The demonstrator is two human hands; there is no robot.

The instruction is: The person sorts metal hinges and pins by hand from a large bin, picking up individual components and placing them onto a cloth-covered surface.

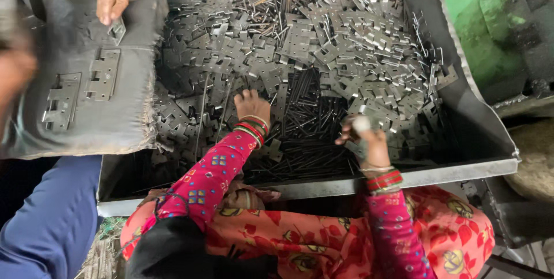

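Our left hand blurs beside the grey cloth; we cannot tell its grip. Two flat, dull-grey hinges with screw holes lie there. Our right hand is out of view.

A single head-mounted camera looks steeply down, almost vertically, onto a large metal tray filled with hinge plates and pins. The view is close and wide: the tray spans nearly the full frame width. No second view exists, so nothing is shared.
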